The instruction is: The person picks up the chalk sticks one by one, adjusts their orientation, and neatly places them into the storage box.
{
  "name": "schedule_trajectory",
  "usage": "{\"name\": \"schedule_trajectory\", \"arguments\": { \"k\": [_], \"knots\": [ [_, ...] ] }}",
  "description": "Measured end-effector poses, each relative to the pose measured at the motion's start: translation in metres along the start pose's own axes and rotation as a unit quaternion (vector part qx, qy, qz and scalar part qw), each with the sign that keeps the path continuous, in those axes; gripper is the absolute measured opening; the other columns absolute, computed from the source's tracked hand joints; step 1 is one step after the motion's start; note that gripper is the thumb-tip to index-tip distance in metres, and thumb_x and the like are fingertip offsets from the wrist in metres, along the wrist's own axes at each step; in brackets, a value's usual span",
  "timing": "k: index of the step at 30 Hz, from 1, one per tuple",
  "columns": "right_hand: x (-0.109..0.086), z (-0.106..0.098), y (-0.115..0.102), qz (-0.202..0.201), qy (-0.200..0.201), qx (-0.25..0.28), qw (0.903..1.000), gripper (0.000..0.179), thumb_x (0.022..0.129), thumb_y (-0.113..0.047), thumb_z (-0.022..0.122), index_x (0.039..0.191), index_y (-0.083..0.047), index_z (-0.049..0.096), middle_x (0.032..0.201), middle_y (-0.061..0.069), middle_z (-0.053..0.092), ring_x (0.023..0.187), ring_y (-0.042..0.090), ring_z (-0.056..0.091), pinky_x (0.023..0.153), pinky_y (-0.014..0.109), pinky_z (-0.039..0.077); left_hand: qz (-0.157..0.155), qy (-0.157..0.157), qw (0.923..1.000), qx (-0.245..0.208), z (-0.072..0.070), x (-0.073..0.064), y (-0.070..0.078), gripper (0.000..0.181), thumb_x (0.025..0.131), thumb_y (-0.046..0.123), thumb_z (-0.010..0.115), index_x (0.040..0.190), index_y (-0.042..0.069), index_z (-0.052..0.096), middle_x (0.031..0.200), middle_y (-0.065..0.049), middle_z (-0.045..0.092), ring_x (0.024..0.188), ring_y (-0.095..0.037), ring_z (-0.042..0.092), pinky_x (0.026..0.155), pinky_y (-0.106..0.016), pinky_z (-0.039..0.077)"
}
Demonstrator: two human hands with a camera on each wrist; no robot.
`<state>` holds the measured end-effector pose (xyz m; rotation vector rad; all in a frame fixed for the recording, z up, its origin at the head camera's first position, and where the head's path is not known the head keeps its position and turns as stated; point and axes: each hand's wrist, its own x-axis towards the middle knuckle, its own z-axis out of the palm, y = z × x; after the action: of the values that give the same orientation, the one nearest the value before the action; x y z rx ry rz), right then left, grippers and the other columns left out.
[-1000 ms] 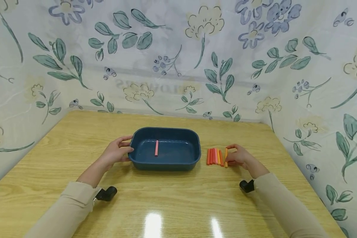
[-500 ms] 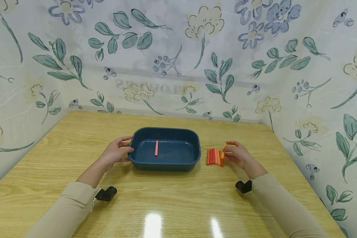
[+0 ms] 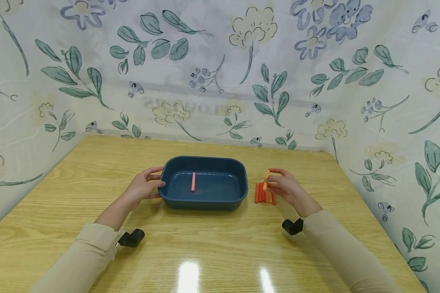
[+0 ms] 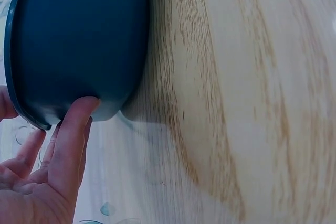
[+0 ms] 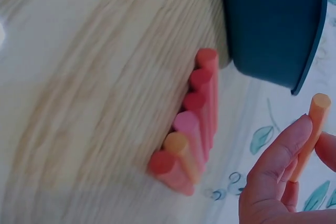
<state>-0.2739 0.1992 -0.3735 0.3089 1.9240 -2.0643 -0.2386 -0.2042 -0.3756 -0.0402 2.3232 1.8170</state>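
A dark blue tub [image 3: 204, 204] stands on the table with one pink chalk stick [image 3: 193, 182] lying inside. At its left end, my left hand [image 3: 145, 185] holds the tub, thumb at the rim; in the left wrist view a finger [image 4: 73, 135] lies against the outer wall. My right hand [image 3: 284, 185] pinches an orange chalk stick [image 5: 310, 135] between thumb and fingers, raised above the row of chalk. That row [image 3: 261, 193] of several red, pink and orange sticks lies side by side to the right of the tub, partly hidden by the hand.
The wooden table [image 3: 205, 252] spreads out in front of the tub. A flower-patterned cloth [image 3: 220, 81] hangs behind it and along both sides. Black wrist-camera mounts [image 3: 132, 238] stick out at the sleeves.
My right hand has lifted the orange chalk stick from the right end of the row and moved left with it over the row. The left hand and tub stay in place.
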Motion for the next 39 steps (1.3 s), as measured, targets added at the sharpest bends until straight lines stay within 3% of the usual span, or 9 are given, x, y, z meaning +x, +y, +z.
{"name": "schedule_trajectory", "arguments": {
  "k": [15, 25, 31, 39],
  "knots": [
    [0.009, 0.034, -0.016, -0.005, -0.011, -0.005, 0.9999, 0.055, 0.087, 0.001, 0.058, 0.137, -0.006, 0.036, 0.093, 0.010, 0.053, 0.064, 0.015, 0.059, 0.066, 0.024, 0.055, 0.004, -0.001, 1.0000, 0.003, -0.001, -0.001, -0.001, 0.059, 0.094, 0.003, 0.050, 0.146, 0.001, 0.023, 0.137, -0.032, 0.031, 0.111, -0.042, 0.052, 0.078, -0.044, 0.053],
    [0.011, 0.062, -0.029, -0.007, -0.019, -0.012, 0.9997, 0.055, 0.085, 0.002, 0.061, 0.135, -0.008, 0.039, 0.103, 0.014, 0.054, 0.069, 0.017, 0.060, 0.069, 0.025, 0.055, 0.004, 0.000, 1.0000, 0.003, -0.001, 0.000, -0.002, 0.059, 0.094, 0.004, 0.050, 0.146, 0.000, 0.023, 0.137, -0.032, 0.032, 0.110, -0.042, 0.052, 0.077, -0.043, 0.054],
    [0.014, 0.080, -0.034, -0.009, -0.031, 0.004, 0.9995, 0.054, 0.085, 0.003, 0.060, 0.134, -0.007, 0.041, 0.103, 0.015, 0.055, 0.064, 0.017, 0.061, 0.066, 0.025, 0.056, 0.003, 0.002, 1.0000, 0.002, -0.001, 0.000, -0.003, 0.059, 0.094, 0.004, 0.050, 0.146, 0.001, 0.023, 0.137, -0.032, 0.032, 0.109, -0.041, 0.053, 0.077, -0.043, 0.053],
    [0.018, 0.100, -0.045, -0.012, -0.035, 0.020, 0.9991, 0.051, 0.086, 0.004, 0.059, 0.133, -0.008, 0.043, 0.103, 0.013, 0.054, 0.068, 0.018, 0.061, 0.071, 0.028, 0.056, 0.001, 0.002, 1.0000, 0.000, -0.001, 0.002, -0.004, 0.059, 0.094, 0.005, 0.051, 0.146, 0.002, 0.023, 0.138, -0.031, 0.031, 0.109, -0.040, 0.053, 0.077, -0.043, 0.054]
  ]
}}
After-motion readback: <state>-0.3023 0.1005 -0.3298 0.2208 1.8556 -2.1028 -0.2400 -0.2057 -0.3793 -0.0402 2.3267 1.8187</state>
